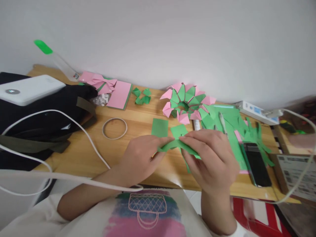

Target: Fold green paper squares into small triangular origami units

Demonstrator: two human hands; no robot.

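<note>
A bent strip of green paper (178,144) is pinched between my two hands over the front of the wooden table. My left hand (142,154) grips its left end with thumb and fingers. At the strip's right side, my right hand (212,156) closes on it, fingers on top and thumb beneath. Just behind the hands lie a green paper square (160,127) and another green piece (178,130), partly covered. Farther back stands a ring of folded pink and green paper (184,102). The fingertips hide part of the held strip.
A tape roll (115,128), small green folded pieces (142,96) and pink paper (120,94) lie left of centre. To the right are a phone (256,164), a craft knife (223,122) and a power strip (256,112). A white cable (81,128) loops across the left, near a power bank (32,89).
</note>
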